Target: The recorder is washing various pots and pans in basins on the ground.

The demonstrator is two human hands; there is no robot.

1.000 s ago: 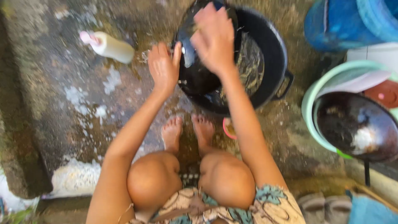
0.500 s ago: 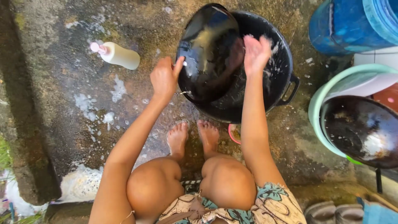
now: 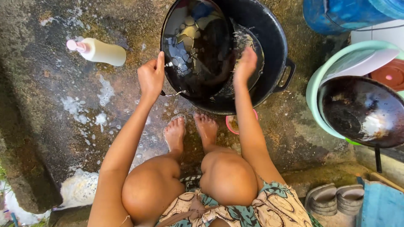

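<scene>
- The black basin is holding water, with the black wok tilting inside it, wet and apparently mostly rinsed.
- The left hand is gripping the wok's rim.
- The right hand, open, is dipping into the water.
- A second, dirty wok is waiting unwashed.

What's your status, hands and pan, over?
Left hand gripping the rim of the black wok, tilted in the black basin. Right hand open, at the water inside the basin. Soap bottle lying clear, to the left.
</scene>
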